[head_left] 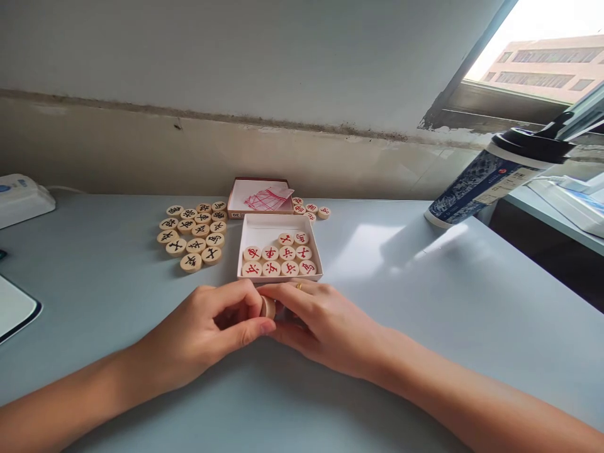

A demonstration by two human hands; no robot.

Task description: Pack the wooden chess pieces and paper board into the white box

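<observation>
Just in front of the white box, my left hand (212, 318) is closed, pinching a wooden Chinese chess piece (268, 307) on its edge between thumb and fingers. My right hand (316, 314), with a ring on one finger, meets it from the other side, its curled fingers also on the piece. The face of this piece is turned away from view. The open white box (319, 258) holds several red-marked pieces (270, 268), lying flat in rows towards its near side. Black-marked pieces (195, 245) lie in a cluster left of the box.
Behind the box is a box lid (234, 189) with a folded red-lined sheet (268, 198) inside. A few red-marked pieces (311, 208) lie beside it. A blue-patterned cup (486, 179) with a black lid stands far right. A white device (23, 201) and a white-topped object (14, 308) are left.
</observation>
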